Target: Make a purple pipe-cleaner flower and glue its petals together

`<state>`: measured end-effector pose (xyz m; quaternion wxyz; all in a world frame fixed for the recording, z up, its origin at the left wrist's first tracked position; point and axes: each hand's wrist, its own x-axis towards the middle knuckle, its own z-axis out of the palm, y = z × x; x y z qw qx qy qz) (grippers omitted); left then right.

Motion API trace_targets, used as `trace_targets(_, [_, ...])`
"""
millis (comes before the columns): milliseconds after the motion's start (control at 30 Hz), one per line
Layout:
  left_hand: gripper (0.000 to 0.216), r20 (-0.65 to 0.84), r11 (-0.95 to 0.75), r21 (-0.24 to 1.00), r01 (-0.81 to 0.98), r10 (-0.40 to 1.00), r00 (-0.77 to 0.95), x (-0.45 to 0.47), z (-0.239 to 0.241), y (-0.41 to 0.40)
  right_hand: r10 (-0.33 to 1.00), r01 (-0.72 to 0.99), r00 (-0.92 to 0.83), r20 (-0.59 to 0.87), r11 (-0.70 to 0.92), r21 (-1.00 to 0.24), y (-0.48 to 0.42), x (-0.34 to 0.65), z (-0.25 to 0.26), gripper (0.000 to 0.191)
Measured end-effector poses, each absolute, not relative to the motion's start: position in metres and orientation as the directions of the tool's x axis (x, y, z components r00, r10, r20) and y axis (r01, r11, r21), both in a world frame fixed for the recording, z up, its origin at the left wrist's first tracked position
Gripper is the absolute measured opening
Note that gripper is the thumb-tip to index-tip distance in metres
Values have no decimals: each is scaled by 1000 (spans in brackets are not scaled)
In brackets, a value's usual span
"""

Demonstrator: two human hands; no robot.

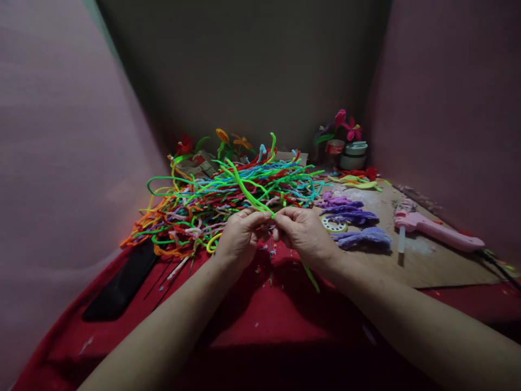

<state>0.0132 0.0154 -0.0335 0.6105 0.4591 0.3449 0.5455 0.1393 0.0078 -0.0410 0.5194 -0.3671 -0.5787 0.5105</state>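
Observation:
My left hand (240,234) and my right hand (301,232) meet at the middle, both pinched on a bright green pipe cleaner (248,194). The pipe cleaner rises up and left from my fingertips, and its other end sticks out below my right hand. A thin dark wire stem (271,260) hangs straight down between my hands. Just behind them lies a big tangled heap of pipe cleaners (211,203) in many colours on the red cloth (260,315).
A wooden board (423,255) at the right carries purple pipe-cleaner pieces (358,225), a yellowish tape roll (334,225) and a pink glue gun (435,229). Finished pipe-cleaner flowers (345,126) and small jars (353,155) stand at the back. A black flat object (122,282) lies left. Pink walls close both sides.

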Motion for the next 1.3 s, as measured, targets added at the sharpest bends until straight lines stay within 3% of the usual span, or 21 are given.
trace_targets(200, [3, 132, -83, 938, -337, 983, 125, 16, -31, 13, 969, -232, -189, 159, 113, -966, 9, 141, -42, 16])
trace_targets(300, [10, 172, -110, 927, -357, 974, 148, 16, -30, 12, 971, -285, -209, 115, 51, -957, 10, 142, -41, 13])
trace_targets(400, [16, 304, -287, 950, -118, 938, 165, 12, -27, 12, 972, -309, -210, 104, 35, -950, 10, 143, -38, 16])
trace_targets(533, [14, 562, -609, 715, 343, 793, 236, 4, -24, 13, 965, -286, -226, 132, 64, -956, 8, 144, -35, 18])
trace_targets(700, [12, 672, -692, 411, 593, 670, 316, -3, -21, 14, 958, -223, -241, 158, 104, -969, 7, 146, -34, 20])
trace_targets(833, [13, 711, -743, 298, 599, 591, 380, -9, -16, 14, 947, -191, -292, 137, 83, -978, 7, 146, -31, 18])
trace_targets(1067, [9, 641, -778, 372, 506, 610, 466, -13, -11, 16, 923, -162, -369, 110, 52, -985, 7, 149, -29, 15])
trace_targets(1300, [10, 530, -731, 409, 545, 677, 510, -12, -3, 7, 907, 125, -301, 294, 343, -931, 1, 152, -23, 25])
